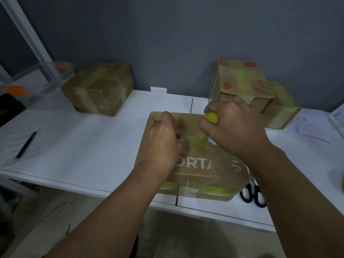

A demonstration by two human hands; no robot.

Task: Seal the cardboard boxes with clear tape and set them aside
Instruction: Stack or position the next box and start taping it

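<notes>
Both hands rest atop the cardboard box (204,164), right hand (230,127) gripping tape

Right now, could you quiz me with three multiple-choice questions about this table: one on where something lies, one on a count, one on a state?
1. The black-handled scissors lie where?
A right of the near brown cardboard box
B on the far left box
C on the floor

2. How many cardboard boxes show?
A two
B four
C six

3. The right hand is:
A flat, empty
B gripping a yellow object
C off the box

A: scissors beside its right edge.
B: one near, one left, two right.
B: fingers curl round it.
</notes>
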